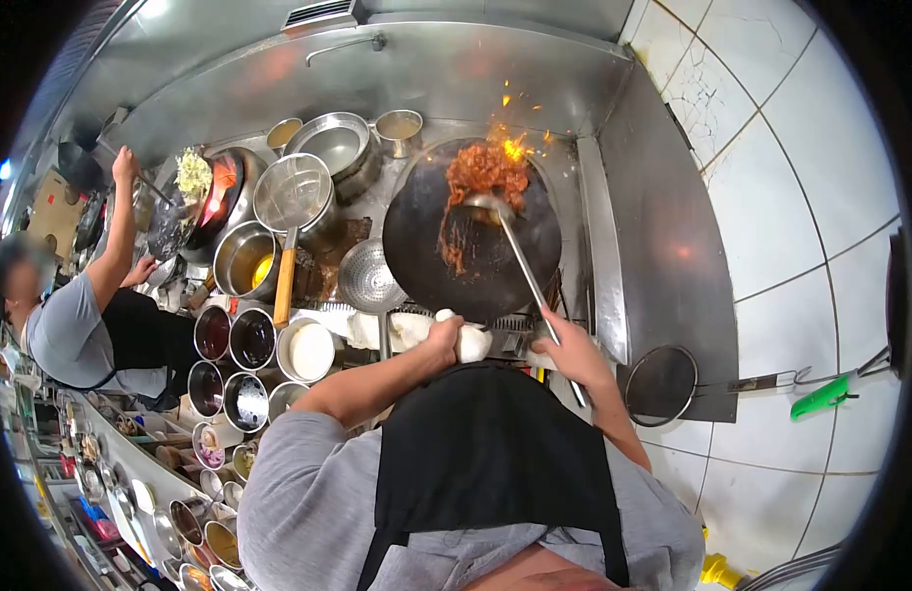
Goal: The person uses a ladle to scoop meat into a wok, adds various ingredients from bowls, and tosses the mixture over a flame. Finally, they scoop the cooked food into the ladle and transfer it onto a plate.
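Note:
My left hand (pixel 444 338) is closed around a folded white cloth (pixel 473 345) at the near rim of a dark wok (pixel 416 241). Whether the wok's edge lies inside that grip is hidden by the cloth. My right hand (pixel 576 353) grips the long handle of a metal ladle (pixel 522 258), whose bowl is down in the wok. Reddish-brown, sauce-coated pieces of food (pixel 485 169) are bunched at the far side, beyond the ladle's bowl. Orange flames (pixel 516 150) flare there. A smear of sauce and small bits runs down the wok's inner wall.
Left of the wok lie a perforated skimmer (pixel 365 274) and a wood-handled mesh strainer (pixel 292 193) resting on a pot. Several seasoning pots (pixel 311 352) stand nearer. A co-worker (pixel 91 325) tosses food at another wok. A round strainer (pixel 661 386) hangs at right.

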A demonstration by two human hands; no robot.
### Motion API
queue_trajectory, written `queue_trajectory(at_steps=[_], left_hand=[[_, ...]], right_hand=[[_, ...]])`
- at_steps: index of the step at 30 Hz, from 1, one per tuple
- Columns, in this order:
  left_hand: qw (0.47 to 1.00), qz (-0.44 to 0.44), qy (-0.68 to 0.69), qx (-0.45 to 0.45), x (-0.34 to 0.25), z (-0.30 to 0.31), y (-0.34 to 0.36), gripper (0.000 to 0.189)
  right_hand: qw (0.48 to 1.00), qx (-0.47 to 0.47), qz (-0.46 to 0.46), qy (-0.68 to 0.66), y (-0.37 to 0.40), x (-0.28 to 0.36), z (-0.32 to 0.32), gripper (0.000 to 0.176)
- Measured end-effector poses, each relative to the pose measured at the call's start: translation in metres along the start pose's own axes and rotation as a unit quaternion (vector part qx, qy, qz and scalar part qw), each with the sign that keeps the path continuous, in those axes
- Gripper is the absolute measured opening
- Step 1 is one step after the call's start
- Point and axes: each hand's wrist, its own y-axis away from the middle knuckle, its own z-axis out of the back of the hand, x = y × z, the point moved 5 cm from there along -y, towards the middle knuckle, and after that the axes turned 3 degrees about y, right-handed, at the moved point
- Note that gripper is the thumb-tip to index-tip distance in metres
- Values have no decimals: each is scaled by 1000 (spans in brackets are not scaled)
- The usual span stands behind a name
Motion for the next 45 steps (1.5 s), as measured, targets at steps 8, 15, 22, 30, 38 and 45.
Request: queue_trajectory(at_steps=[8, 15, 22, 30, 38, 45], left_hand=[[999, -40, -20, 11, -57, -20, -81, 25], [999, 13, 18, 37, -20, -39, 8, 28], [995, -54, -44, 72, -49, -23, -65, 39], [998, 60, 34, 13, -49, -51, -25, 31], [995, 31, 28, 91, -7, -17, -24, 33], [1000, -1, -2, 6, -67, -21, -114, 31]], right_hand=[[994, -33, 29, 102, -37, -8, -28, 55], [999, 37, 12, 30, -3, 10, 14, 55], [997, -39, 4, 68, -44, -13, -33, 55], [999, 29, 21, 5, 0, 0, 3, 57], [989, -120, 32, 85, -35, -30, -40, 62], [994, -26, -5, -107, 43, 7, 1, 65]])
